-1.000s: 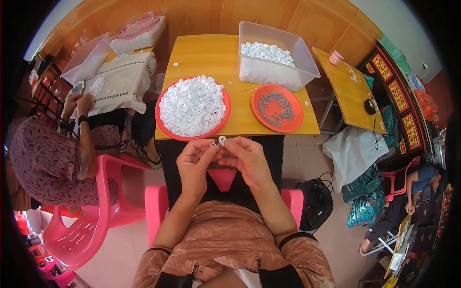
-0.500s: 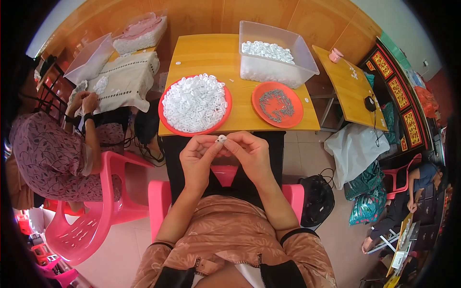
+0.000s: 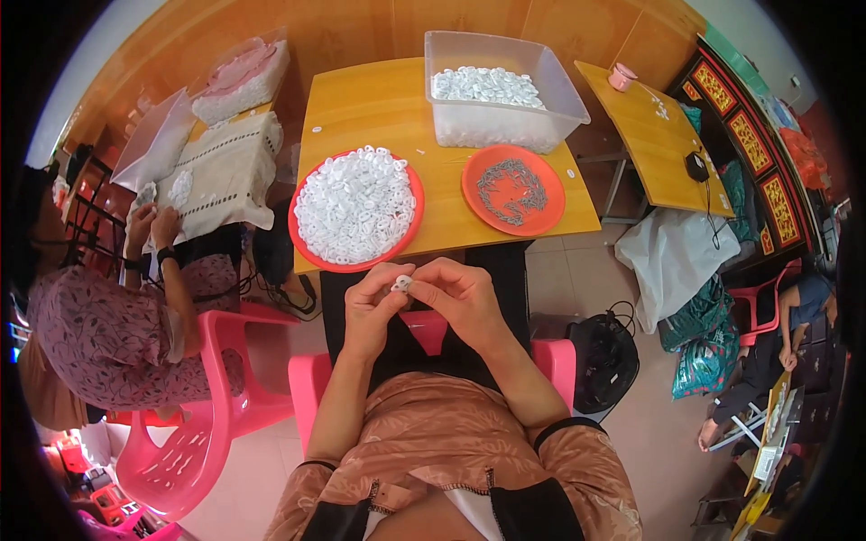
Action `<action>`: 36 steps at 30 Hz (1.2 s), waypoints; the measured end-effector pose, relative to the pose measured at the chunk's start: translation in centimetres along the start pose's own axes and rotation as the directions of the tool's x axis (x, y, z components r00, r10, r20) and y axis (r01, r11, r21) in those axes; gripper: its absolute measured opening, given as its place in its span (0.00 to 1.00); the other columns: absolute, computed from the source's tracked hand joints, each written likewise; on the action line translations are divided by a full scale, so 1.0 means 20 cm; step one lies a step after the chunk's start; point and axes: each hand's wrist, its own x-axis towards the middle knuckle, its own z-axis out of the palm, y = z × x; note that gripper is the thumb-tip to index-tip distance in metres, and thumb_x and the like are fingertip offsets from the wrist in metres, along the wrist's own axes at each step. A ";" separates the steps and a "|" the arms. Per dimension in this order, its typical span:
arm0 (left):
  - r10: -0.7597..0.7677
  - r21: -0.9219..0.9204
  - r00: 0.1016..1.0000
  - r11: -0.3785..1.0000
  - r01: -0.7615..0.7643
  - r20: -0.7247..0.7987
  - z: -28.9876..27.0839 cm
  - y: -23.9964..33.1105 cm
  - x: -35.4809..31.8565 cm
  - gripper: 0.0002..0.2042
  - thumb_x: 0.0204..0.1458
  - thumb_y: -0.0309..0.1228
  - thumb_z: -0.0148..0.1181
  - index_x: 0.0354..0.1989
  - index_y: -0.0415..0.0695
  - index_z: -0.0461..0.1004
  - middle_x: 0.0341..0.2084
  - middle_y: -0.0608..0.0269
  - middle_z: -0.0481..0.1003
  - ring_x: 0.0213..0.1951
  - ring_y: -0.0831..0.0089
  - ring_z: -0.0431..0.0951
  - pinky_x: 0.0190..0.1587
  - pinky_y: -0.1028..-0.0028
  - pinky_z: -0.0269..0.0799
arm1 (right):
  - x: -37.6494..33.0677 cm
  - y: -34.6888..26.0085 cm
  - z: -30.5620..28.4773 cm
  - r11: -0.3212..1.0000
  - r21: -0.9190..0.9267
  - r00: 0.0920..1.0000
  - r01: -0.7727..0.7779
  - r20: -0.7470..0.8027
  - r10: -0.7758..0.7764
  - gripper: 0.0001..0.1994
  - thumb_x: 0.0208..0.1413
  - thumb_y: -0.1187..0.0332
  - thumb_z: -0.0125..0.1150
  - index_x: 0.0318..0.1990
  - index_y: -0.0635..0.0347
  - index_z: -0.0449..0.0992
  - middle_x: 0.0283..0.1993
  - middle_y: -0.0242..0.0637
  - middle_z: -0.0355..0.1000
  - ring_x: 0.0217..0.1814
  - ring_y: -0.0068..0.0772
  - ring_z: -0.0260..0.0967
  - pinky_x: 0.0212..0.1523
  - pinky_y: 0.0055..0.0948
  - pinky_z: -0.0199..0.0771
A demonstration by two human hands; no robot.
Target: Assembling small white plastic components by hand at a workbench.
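Just off the table's front edge, my left hand pinches a small white plastic piece with a hole in it. Thumb and fingers of my right hand close on the same piece from the other side. Whether a metal part sits in it is too small to tell. Beyond my hands, at the left, a red basin is heaped with white plastic pieces of a like kind. An orange-red plate to the right holds many thin grey metal pins.
On the yellow table stands a clear plastic bin of white pieces. At left, a co-worker's hands work over a cloth-covered table. A pink chair stands between us. A black bag rests on the floor at right.
My hands have come slightly lower and left, and the white piece is turned to another angle between my fingers. The whole view has shifted a little.
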 end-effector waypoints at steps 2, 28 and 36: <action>0.033 0.027 0.998 0.999 -0.034 0.059 -0.02 -0.03 0.03 0.16 0.45 0.26 0.64 0.44 0.38 0.74 0.33 0.68 0.68 0.34 0.81 0.67 0.33 0.83 0.63 | 0.01 0.02 -0.02 1.000 0.008 1.000 -0.027 0.013 0.027 0.06 0.53 0.73 0.59 0.35 0.68 0.75 0.28 0.27 0.71 0.28 0.12 0.63 0.29 0.14 0.64; 0.055 -0.001 0.996 0.999 -0.055 0.066 0.06 -0.16 0.39 0.14 0.53 0.34 0.54 0.40 0.35 0.73 0.41 0.54 0.72 0.42 0.67 0.73 0.46 0.71 0.68 | 0.31 -0.01 -0.22 0.865 0.377 0.942 -0.332 0.091 0.322 0.08 0.55 0.69 0.56 0.37 0.65 0.76 0.27 0.22 0.66 0.27 0.12 0.58 0.28 0.14 0.57; -0.127 -0.160 0.992 0.979 0.125 -0.002 0.08 -0.14 0.43 0.16 0.56 0.37 0.52 0.44 0.35 0.72 0.40 0.57 0.72 0.40 0.73 0.72 0.43 0.75 0.69 | 0.34 0.01 -0.22 0.866 0.347 0.933 -0.360 0.136 0.333 0.11 0.55 0.67 0.56 0.42 0.64 0.73 0.30 0.27 0.70 0.31 0.14 0.64 0.32 0.19 0.65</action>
